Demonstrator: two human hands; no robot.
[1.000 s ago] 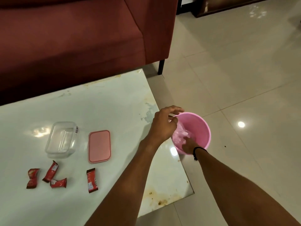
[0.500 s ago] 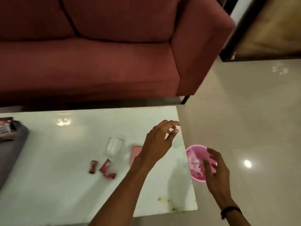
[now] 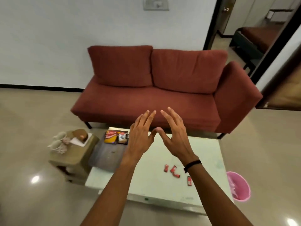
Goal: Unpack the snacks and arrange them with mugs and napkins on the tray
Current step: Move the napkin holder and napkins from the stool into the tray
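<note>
Both hands had risen to frame centre since earlier: left hand [image 3: 140, 137] and right hand [image 3: 175, 136] spread, empty, thumbs nearly touching. Red snack packets [image 3: 172, 170] lay lower right; tray [image 3: 105, 154] left of them.

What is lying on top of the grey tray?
Two snack packets lie at the far end of the grey tray. The left hand covers its right edge, so anything there is hidden.

The room is evenly and softly lit from overhead, and bright round glare spots are thrown onto the glossy beige tiled floor [image 3: 35, 179] at the lower left and lower right corners. Straight lines are bowed toward the edges by the wide-angle lens. Slight softness is seen throughout, and the small olive-brown side stool [image 3: 71, 154] is blurred.
</note>
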